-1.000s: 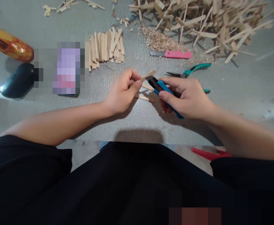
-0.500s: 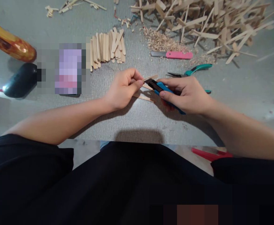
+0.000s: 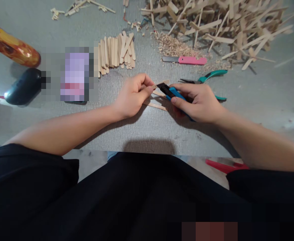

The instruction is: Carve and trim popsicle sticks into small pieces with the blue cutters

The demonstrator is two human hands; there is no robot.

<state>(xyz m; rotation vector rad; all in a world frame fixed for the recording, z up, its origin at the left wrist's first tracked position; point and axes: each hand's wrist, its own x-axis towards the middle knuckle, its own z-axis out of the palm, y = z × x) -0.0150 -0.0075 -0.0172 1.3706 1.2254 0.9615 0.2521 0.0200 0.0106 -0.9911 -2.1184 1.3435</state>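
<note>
My left hand (image 3: 134,95) pinches a thin wooden stick (image 3: 164,82) between thumb and forefinger, near the middle of the view. Wrapped round a blue and black utility knife (image 3: 173,92), my right hand (image 3: 198,102) is just to the right. The knife's dark blade lies against or very close to the stick, by my left fingertips. Two more wooden sticks show below, one of them a flat stick (image 3: 155,106) on the table. My left fingers hide the near end of the pinched stick.
Behind my hands lie a row of wooden sticks (image 3: 114,52), shavings (image 3: 172,45), a pink-handled knife (image 3: 192,60), green pliers (image 3: 213,74) and a large stick pile (image 3: 212,25). A phone (image 3: 75,77), dark mouse (image 3: 23,86) and yellow-brown cylinder (image 3: 13,45) are left.
My right hand and the utility knife have shifted slightly left, with the blade closer to my left fingertips. My left hand keeps its pinch on the stick.
</note>
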